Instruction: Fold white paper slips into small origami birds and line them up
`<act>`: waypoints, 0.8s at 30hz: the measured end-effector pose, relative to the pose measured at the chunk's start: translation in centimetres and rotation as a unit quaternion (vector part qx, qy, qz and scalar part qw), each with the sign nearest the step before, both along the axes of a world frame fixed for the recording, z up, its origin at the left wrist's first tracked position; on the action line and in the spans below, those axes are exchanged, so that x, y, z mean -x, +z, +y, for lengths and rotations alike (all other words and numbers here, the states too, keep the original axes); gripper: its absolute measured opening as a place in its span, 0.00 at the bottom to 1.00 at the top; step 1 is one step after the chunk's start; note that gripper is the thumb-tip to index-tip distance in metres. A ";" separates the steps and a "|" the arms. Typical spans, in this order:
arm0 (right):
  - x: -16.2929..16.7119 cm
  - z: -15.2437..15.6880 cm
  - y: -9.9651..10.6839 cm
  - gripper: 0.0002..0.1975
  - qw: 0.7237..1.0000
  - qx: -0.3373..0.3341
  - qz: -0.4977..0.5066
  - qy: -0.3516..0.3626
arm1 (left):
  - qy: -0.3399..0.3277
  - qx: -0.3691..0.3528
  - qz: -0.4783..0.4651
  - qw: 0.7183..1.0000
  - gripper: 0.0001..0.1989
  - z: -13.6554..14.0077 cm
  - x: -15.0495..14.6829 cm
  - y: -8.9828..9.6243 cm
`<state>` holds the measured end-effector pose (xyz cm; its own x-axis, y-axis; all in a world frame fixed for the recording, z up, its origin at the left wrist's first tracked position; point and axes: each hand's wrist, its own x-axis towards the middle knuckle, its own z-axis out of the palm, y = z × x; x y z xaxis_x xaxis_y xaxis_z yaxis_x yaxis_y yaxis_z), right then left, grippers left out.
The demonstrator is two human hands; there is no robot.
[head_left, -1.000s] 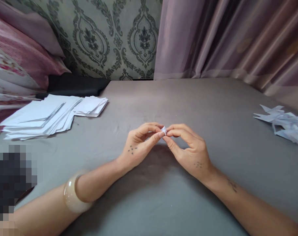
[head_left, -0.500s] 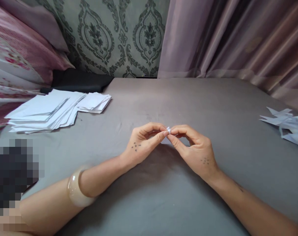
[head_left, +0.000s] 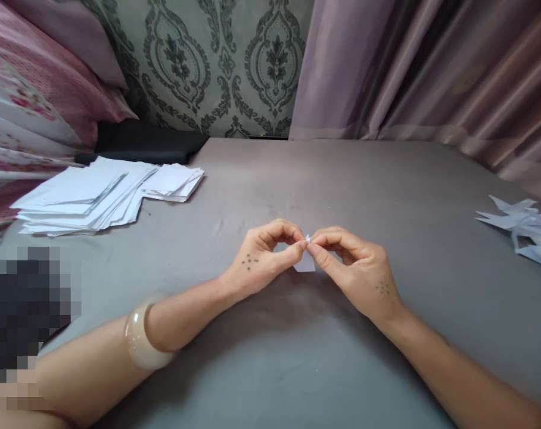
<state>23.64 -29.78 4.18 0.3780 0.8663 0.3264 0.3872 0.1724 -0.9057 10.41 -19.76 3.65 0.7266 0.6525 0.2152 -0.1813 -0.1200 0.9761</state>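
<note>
Folded paper [head_left: 305, 263] is pinched by left hand [head_left: 258, 255] and right hand [head_left: 364, 269].
More of it is exposed than before; sheets [head_left: 85, 190] are stacked leftward.

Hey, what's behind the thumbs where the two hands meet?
White paper. A small bit pokes up above the thumbs, and a flat part shows below, between the left hand and right hand. Its middle is covered and can't be seen.

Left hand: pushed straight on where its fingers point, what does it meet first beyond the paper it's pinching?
Likely the right hand, directly opposite, pinching the same folded white paper; whether the hands touch is unclear in this view.
</note>
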 end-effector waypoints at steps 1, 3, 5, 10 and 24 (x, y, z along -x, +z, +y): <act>0.0 0.0 0.1 0.04 1.000 0.005 0.003 0.002 | 0.000 -0.001 0.000 1.000 0.04 0.0 0.0 0.0; -0.1 -0.1 0.2 0.04 1.000 0.016 0.012 0.007 | 0.002 -0.008 -0.003 1.000 0.03 0.0 0.0 0.0; -0.1 -0.2 0.3 0.04 0.999 0.028 0.028 0.010 | 0.001 -0.014 -0.008 1.000 0.02 0.0 -0.1 0.0; -0.1 -0.2 0.3 0.04 0.998 0.042 0.047 0.012 | -0.008 0.023 -0.015 1.000 0.03 0.0 -0.1 -0.3; -0.2 0.0 -0.5 0.07 0.997 0.062 0.042 -0.011 | -0.034 0.109 -0.069 0.991 0.12 0.4 -0.3 -0.7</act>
<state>23.80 -29.75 3.72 0.4182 0.8895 0.1843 0.3109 0.0505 -0.9491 10.68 -19.39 2.91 0.7434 0.6453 0.1757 -0.3158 0.1071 0.9428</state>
